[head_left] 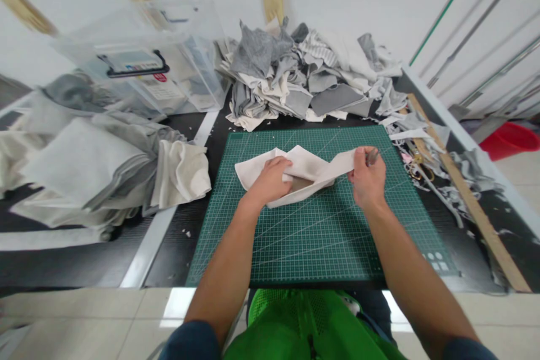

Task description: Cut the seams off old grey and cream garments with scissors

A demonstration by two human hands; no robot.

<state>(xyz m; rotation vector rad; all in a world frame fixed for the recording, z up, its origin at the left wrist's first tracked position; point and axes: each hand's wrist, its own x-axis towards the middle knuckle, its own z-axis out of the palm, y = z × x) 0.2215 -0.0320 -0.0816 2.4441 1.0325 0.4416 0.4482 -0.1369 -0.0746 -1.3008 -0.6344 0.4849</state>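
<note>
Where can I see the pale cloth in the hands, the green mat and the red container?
Pale cloth (304, 162): head view, its middle part.
Green mat (312, 247): head view, bare surface near the front edge.
Red container (511, 140): head view, its outer wall.

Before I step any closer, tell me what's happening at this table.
A person is handling a piece of cream cloth over a green cutting mat. The left hand grips its bunched part, while the right hand holds out a narrow end, with a small greyish object, too unclear to name, poking from the fist. A fabric heap lies left of the mat, and another pile behind it.
</note>
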